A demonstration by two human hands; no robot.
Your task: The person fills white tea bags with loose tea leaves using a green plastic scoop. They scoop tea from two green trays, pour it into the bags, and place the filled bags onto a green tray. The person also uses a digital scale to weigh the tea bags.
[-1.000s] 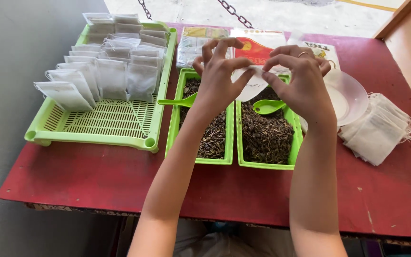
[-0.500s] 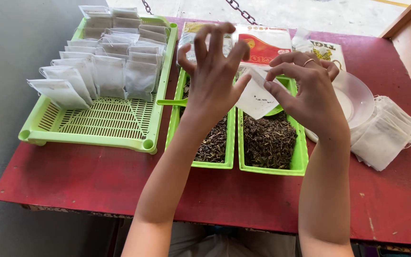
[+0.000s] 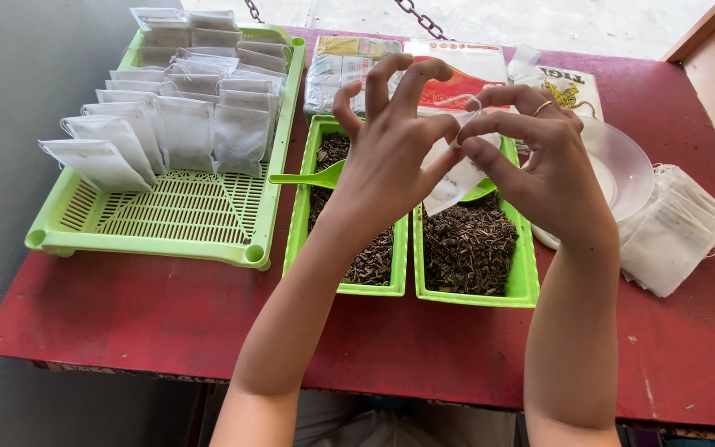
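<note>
— What do we hold?

— A small white bag (image 3: 455, 178). It is thin and soft. Our left hand (image 3: 391, 157) and right hand (image 3: 539, 157) pinch it at the top with thumb and first finger; the other fingers (image 3: 378, 79) spread wide. It hangs above two green trays (image 3: 523, 281) of dark dry leaves (image 3: 467, 248).

— What is around?

— A green scoop (image 3: 304, 177) sticks out by our left hand. A big green basket (image 3: 167, 211) on the left holds rows of filled white bags (image 3: 184, 124). A clear bowl (image 3: 626, 170) and a pile of empty bags (image 3: 676, 232) lie on the right of the red desk (image 3: 126, 314). Our hands hide the trays' far ends.
</note>
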